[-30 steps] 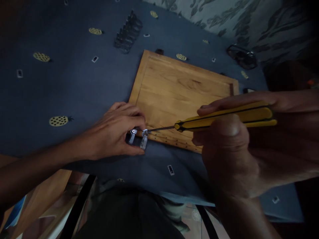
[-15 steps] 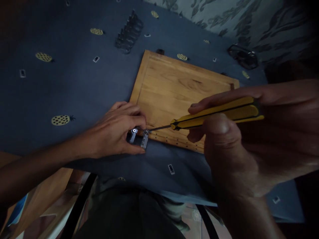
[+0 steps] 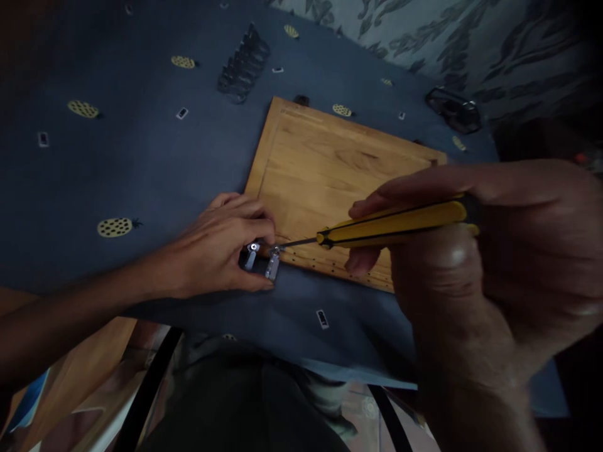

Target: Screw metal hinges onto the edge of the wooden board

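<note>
A wooden panel (image 3: 330, 169) lies on a dark blue cloth with pineapple prints (image 3: 117, 157). At the panel's near left corner sits a small metal hinge bracket (image 3: 264, 258) with a screw in it. My left hand (image 3: 217, 245) is closed around that bracket, fingers pinching it against the panel's edge. My right hand (image 3: 490, 263) grips a yellow and black screwdriver (image 3: 391, 226). Its thin shaft points left and its tip rests on the bracket's screw.
A row of dark metal hardware pieces (image 3: 242, 63) lies at the back of the cloth. Another dark metal piece (image 3: 455, 110) rests at the back right near a patterned fabric (image 3: 447, 37). My lap and the cloth's front edge are below.
My right hand has rolled the screwdriver handle and shifted slightly left and closer. The tip stays on the screw, and my left hand has not moved.
</note>
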Tool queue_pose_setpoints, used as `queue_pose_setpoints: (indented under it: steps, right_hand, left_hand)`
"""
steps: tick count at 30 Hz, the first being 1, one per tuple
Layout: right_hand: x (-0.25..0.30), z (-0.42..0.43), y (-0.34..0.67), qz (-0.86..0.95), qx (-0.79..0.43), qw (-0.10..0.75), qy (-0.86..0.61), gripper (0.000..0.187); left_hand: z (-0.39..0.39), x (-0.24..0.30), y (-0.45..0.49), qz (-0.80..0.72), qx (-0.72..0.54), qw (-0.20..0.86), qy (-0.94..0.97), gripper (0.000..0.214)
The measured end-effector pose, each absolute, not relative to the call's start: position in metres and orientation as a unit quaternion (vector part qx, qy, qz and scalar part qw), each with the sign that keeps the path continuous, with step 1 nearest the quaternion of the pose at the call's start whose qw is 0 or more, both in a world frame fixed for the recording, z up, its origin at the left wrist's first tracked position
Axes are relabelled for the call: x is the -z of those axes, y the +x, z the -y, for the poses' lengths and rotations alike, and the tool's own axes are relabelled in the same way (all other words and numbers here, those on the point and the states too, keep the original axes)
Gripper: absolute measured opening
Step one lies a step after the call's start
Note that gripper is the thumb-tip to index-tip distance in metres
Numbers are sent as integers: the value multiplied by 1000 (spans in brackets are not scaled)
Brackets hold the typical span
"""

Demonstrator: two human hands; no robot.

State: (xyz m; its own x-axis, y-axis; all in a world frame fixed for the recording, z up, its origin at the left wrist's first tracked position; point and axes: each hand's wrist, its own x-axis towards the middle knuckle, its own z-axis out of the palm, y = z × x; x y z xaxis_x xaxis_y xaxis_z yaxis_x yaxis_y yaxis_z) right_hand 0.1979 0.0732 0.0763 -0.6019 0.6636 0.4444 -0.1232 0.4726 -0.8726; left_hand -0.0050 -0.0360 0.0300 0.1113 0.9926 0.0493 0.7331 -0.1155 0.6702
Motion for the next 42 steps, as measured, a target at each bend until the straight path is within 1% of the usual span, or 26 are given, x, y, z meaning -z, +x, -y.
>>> queue_pose_setpoints:
  steps: [4,5,7,8,11,14,16,17,20,22,24,26,27,31,33,36,39,40,42]
  right_hand:
    - [-78,-70,193,758,-426,453,-199,9]
    - [-79,-69,192,755,-426,455,-204,6]
    - [-81,-67,191,754,-450,428,-212,6]
    - [-81,-67,191,756,-462,411,-215,11]
    - [-84,-68,193,759,-455,419,-200,28]
    - [-85,-72,197,789,-448,377,-183,36]
    - [-85,-75,198,796,-466,338,-189,38]
    - [-85,-76,198,792,-471,335,-196,37]
    - [-84,-76,196,781,-457,373,-204,26]
    - [-86,-76,193,786,-443,382,-198,19]
    - [-88,-76,192,791,-442,383,-180,21]
    - [-90,-77,191,790,-449,380,-171,33]
    - [-89,-77,191,785,-455,385,-168,36]
    - [-83,-80,194,775,-480,373,-175,22]
    - [-81,-79,196,775,-472,376,-190,21]
    - [-81,-77,197,780,-443,379,-229,16]
    - [-84,-76,196,784,-444,367,-232,12]
    - [-85,-76,196,781,-451,369,-225,11]
    - [-86,-77,195,778,-462,376,-199,21]
  left_hand:
    - [37,-29,-5,-614,-261,246,703,29]
    - [37,-29,-5,-614,-258,247,704,28]
    - [37,-30,-4,-614,-254,247,705,25]
    - [37,-30,-4,-614,-254,246,706,24]
    - [37,-30,-5,-612,-258,247,706,25]
    - [37,-29,-5,-614,-255,249,704,31]
    - [37,-28,-5,-613,-255,249,705,29]
    - [37,-29,-5,-612,-255,249,706,28]
    - [39,-31,-4,-616,-250,244,706,22]
    - [40,-34,-4,-621,-243,244,704,18]
    - [40,-36,-3,-619,-244,250,703,17]
    - [41,-36,-3,-617,-246,256,703,16]
    - [41,-36,-2,-617,-247,256,702,16]
    - [39,-28,-3,-612,-268,242,704,26]
    - [39,-25,-4,-607,-275,238,707,30]
    - [40,-25,-5,-608,-265,236,710,25]
    - [41,-28,-5,-608,-259,234,713,23]
    - [41,-29,-4,-609,-255,236,713,23]
    - [40,-30,-4,-610,-257,239,711,23]
